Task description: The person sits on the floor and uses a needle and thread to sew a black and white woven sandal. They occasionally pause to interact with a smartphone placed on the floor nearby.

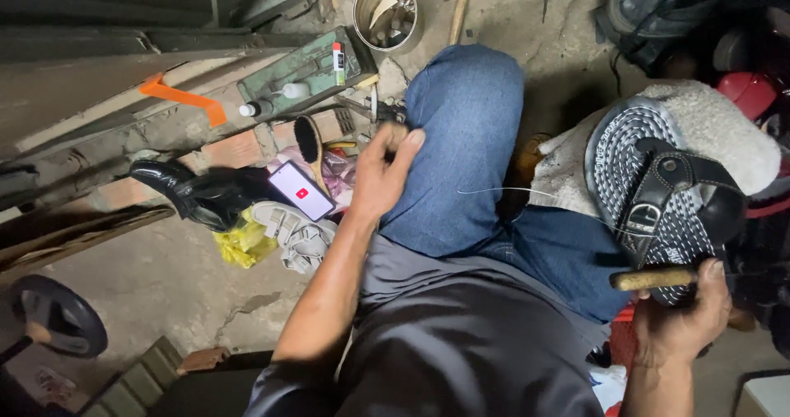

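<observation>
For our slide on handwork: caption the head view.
Seated cobbler's left hand pulls thread from sandal; right hand grips awl.

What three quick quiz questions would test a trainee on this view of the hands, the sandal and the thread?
1. True or false: the right hand grips a wooden handle beside the sandal.
2. Which lies nearest the phone? A) the tin can B) the brush C) the red helmet
3. Fill in: the left hand rests on the person's ____, pinching the end of the thread.

Key: 1 true; 2 B; 3 knee (the raised denim leg).
</observation>
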